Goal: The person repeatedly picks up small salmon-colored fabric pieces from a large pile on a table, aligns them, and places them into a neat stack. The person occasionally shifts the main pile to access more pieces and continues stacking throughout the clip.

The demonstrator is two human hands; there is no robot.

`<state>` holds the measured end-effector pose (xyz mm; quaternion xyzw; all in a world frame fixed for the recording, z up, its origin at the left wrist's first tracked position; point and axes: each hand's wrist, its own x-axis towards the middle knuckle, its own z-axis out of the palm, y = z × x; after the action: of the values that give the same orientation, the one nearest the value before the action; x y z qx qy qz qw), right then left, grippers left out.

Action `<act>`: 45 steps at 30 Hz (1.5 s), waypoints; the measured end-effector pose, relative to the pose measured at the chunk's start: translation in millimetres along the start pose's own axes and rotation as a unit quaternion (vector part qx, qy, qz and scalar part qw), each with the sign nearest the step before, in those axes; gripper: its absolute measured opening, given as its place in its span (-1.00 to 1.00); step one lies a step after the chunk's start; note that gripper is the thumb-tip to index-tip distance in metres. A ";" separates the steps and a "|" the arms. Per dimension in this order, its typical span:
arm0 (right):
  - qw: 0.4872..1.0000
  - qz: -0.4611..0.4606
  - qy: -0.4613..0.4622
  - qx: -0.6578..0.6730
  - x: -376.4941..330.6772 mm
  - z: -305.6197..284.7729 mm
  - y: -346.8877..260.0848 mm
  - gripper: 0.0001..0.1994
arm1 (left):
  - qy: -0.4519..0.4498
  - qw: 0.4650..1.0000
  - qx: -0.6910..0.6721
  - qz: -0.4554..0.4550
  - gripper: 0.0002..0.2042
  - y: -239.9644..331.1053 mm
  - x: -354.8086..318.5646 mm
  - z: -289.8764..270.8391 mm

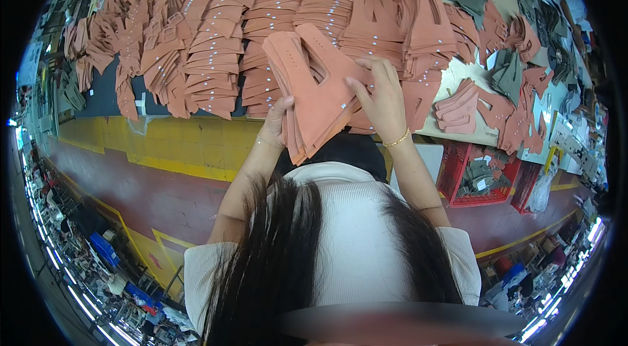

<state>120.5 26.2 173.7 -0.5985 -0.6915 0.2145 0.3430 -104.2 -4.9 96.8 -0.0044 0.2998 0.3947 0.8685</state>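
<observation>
Both hands hold one thick stack of rust-orange suede-like cut pieces [314, 94] just above the near edge of the counter [458, 71]. Left hand [276, 125] grips the stack's lower edge, fingers clamped on it. Right hand [383, 101] lies on top, fingers spread and pressed flat on the upper piece.

Risk, as judged: the stack is tilted and fanned at the bottom; a loose grip could let pieces slide out and fall to the floor [170, 195].

Containers: red plastic basket [481, 179] under the counter, holding grey-green cut pieces. A second red basket [526, 186] beside it; contents unclear.
</observation>
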 end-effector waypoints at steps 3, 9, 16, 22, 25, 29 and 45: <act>0.996 -0.079 0.026 -0.027 -1.1 6.8 -25.7 -0.82 | 0.004 1.000 0.021 0.016 -0.32 6.9 -6.1 -20.0; 0.966 -0.242 0.019 0.084 -13.5 19.0 -68.5 -0.78 | -0.039 0.999 -0.005 0.028 -0.26 32.4 -12.9 -42.0; 0.978 -0.186 0.045 0.088 -1.1 28.3 -69.1 -0.79 | 0.021 0.982 0.121 0.141 -0.16 48.2 -28.7 -32.1; 0.951 -0.292 0.022 0.099 0.4 23.5 -75.7 -0.81 | 0.014 0.998 0.015 0.061 -0.26 53.9 -41.6 -33.0; 0.962 -0.225 -0.024 0.153 -2.8 22.1 -81.9 -0.82 | 0.046 0.992 -0.116 0.028 -0.29 61.1 -39.2 -39.8; 0.972 -0.060 -0.026 0.225 4.4 29.6 -77.8 -0.83 | 0.009 0.993 -0.026 0.111 -0.31 85.5 -42.6 -46.3; 0.930 0.273 -0.128 0.208 41.5 145.8 16.1 -0.57 | 0.221 0.926 0.060 0.300 -0.46 119.1 -95.2 -89.4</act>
<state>22.8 86.4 73.3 -0.6471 -0.4793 0.5136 0.2963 -280.8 -9.8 100.7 0.0504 0.4945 0.6075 0.6196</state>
